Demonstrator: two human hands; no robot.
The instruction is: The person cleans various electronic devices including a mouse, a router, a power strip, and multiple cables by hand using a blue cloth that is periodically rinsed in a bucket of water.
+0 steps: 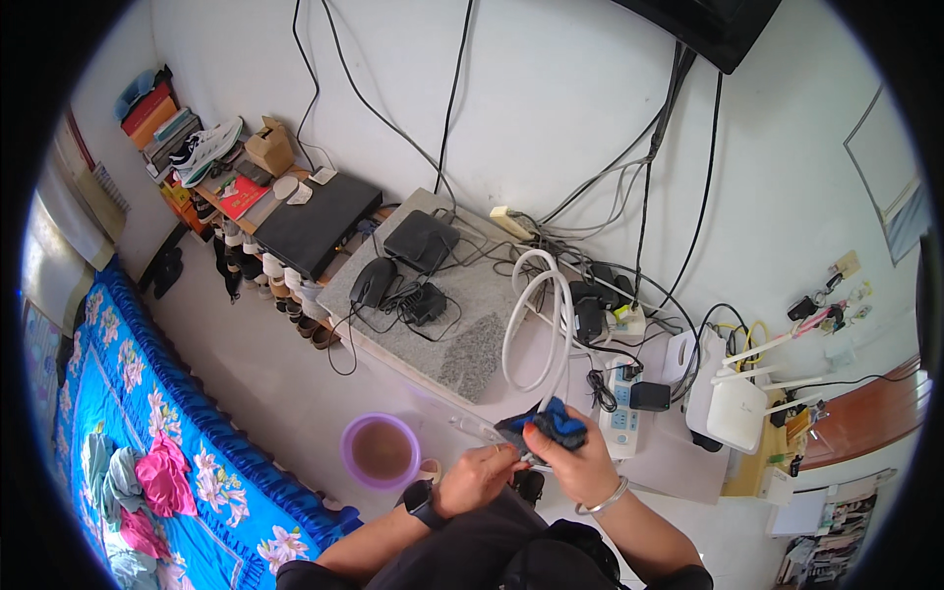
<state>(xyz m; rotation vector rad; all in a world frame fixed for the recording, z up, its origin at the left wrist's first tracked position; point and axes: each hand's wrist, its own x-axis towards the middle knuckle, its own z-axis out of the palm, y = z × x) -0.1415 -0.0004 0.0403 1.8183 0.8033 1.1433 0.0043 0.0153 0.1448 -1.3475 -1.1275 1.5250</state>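
Observation:
My right hand [579, 464] grips a blue and dark grey cloth [560, 424], wrapped against a white cable. The white cable [506, 354] rises from the cloth in large loops over the table [675, 468]. Close beside it, my left hand [483, 472] has its fingers pinched on the cable's lower part, just below the cloth. The fingers partly hide the cable there. A multi-socket power strip [623, 420] lies to the right of my right hand, with a black adapter [650, 396] beside it.
A granite slab [479, 358] carries a black mouse [374, 282] and a black box [422, 240]. Tangled cords [549, 243] run along the wall. A white router [737, 413] stands right. On the floor, a purple basin [345, 453] holds murky water. A bed [214, 435] lies left.

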